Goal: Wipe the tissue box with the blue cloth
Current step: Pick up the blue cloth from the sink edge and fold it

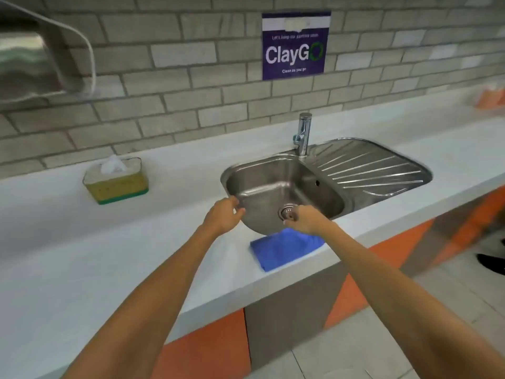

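A grey brick wall ran behind the pale counter (pixel 82 269), with a purple "ClayGo" sign (pixel 295 46) above a steel sink (pixel 278 184) and its tap (pixel 304 134). From my remote seat I saw the tissue box (pixel 117 180) standing toward the counter's back edge, well left of the sink, a white tissue poking from its top. The blue cloth (pixel 284 248) lay flat at the counter's front edge, just in front of the sink bowl. My left hand (pixel 222 216) hovered over the sink's near-left rim, fingers loosely curled and slightly apart, holding nothing. My right hand (pixel 304 218) hung just above the far edge of the cloth, its fingers drawn together in a loose fist; I could not tell whether they touched the cloth, but they did not appear clamped on it. I judged the task barely begun, with the cloth yet to be lifted. The risks were plain: the cloth sat so close to the front edge that a careless pinch might drag it off, and a hard wipe could push the light box along the counter or snag the tissue.
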Tool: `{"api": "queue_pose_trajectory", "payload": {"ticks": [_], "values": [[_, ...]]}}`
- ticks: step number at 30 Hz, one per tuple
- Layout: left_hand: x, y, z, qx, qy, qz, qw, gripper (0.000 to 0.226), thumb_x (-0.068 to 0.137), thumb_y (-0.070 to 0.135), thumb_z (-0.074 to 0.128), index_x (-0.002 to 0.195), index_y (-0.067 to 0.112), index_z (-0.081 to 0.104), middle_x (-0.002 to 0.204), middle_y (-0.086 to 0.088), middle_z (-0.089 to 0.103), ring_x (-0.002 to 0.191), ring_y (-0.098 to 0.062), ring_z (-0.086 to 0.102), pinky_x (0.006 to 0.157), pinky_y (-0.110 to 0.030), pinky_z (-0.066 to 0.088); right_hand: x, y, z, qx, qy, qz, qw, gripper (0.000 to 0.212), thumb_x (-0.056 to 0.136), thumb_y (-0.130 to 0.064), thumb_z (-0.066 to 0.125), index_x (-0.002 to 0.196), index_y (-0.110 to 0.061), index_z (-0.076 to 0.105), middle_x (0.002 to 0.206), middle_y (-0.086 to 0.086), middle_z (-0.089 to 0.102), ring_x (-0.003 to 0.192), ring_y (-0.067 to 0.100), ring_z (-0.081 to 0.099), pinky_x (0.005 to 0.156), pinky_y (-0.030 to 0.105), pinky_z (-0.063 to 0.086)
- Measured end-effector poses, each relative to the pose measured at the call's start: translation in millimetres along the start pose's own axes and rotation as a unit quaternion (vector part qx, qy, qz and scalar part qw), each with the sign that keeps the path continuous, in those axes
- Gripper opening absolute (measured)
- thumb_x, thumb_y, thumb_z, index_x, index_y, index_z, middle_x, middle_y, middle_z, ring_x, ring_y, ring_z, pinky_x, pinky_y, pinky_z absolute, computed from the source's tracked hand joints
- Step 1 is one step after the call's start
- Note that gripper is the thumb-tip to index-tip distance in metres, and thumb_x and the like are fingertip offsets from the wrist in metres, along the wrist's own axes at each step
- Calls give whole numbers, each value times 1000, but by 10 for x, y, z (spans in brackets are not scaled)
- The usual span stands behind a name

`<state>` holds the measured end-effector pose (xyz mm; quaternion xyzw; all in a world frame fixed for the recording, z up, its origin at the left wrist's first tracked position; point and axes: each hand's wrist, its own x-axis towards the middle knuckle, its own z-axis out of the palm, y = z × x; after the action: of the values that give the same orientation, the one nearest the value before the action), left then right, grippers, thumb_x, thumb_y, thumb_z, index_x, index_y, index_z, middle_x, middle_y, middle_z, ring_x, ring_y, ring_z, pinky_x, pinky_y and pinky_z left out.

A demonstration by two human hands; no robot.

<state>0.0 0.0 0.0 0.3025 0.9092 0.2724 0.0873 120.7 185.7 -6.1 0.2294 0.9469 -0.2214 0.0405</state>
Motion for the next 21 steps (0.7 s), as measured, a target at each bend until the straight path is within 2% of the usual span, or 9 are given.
{"api": "queue_pose_trajectory", "payload": {"ticks": [3, 5, 12, 14, 16, 17, 19, 21], "values": [[-23, 79, 379, 6, -48, -24, 999, 37, 89, 27, 55, 120, 5, 56, 123, -18, 62, 110, -33, 58, 90, -35, 45, 19, 221, 71, 0, -32, 26, 999, 48, 89, -35, 54, 123, -2, 55, 127, 19, 58, 116, 35, 55, 93, 35, 44], [-61, 102, 618, 9, -81, -53, 995, 40, 89, 26, 56, 123, 5, 55, 126, -16, 60, 113, -32, 58, 92, -36, 46, 11, 337, 142, -2, -51, 22, 998, 49, 89, -33, 53, 127, -2, 53, 130, 18, 57, 119, 33, 53, 96, 36, 42], [-116, 149, 952, 54, -83, -99, 990, 37, 86, 30, 61, 114, 5, 58, 119, -15, 61, 105, -28, 59, 89, -33, 48, 35, 552, 272, 44, -33, -12, 998, 37, 88, -25, 55, 116, -2, 60, 104, 19, 66, 102, 32, 60, 81, 31, 45], [-131, 173, 965, 38, -95, -126, 987, 26, 86, 30, 60, 95, 7, 61, 107, -17, 64, 93, -27, 60, 77, -31, 47, 38, 587, 302, 60, -26, -12, 998, 35, 87, -25, 55, 115, -3, 61, 97, 17, 67, 98, 31, 62, 77, 28, 43], [-141, 207, 963, -23, -96, -160, 982, 21, 86, 28, 60, 76, 10, 56, 96, -18, 61, 86, -25, 56, 69, -27, 44, 50, 610, 331, 82, -16, -4, 996, 34, 87, -24, 55, 113, -4, 63, 99, 16, 69, 98, 30, 63, 75, 24, 41], [-148, 233, 940, -92, -89, -180, 975, 18, 86, 26, 60, 82, 9, 59, 99, -16, 61, 91, -27, 58, 73, -28, 45, 63, 614, 342, 94, -12, 1, 995, 33, 87, -24, 55, 112, -5, 64, 102, 16, 69, 99, 30, 63, 76, 24, 41], [-166, 314, 863, -268, -71, -214, 937, 33, 86, 23, 62, 113, 3, 60, 117, -15, 62, 108, -30, 59, 88, -34, 48, 86, 595, 352, 123, -2, 10, 992, 33, 87, -27, 56, 110, -5, 65, 106, 14, 69, 103, 29, 62, 81, 27, 43], [-190, 417, 745, -393, -53, -204, 895, 42, 86, 21, 62, 125, 4, 57, 122, -14, 63, 110, -29, 60, 91, -37, 50, 100, 514, 367, 209, 10, 23, 978, 37, 89, -32, 55, 105, -1, 66, 101, 14, 68, 96, 27, 60, 80, 30, 43]]}}
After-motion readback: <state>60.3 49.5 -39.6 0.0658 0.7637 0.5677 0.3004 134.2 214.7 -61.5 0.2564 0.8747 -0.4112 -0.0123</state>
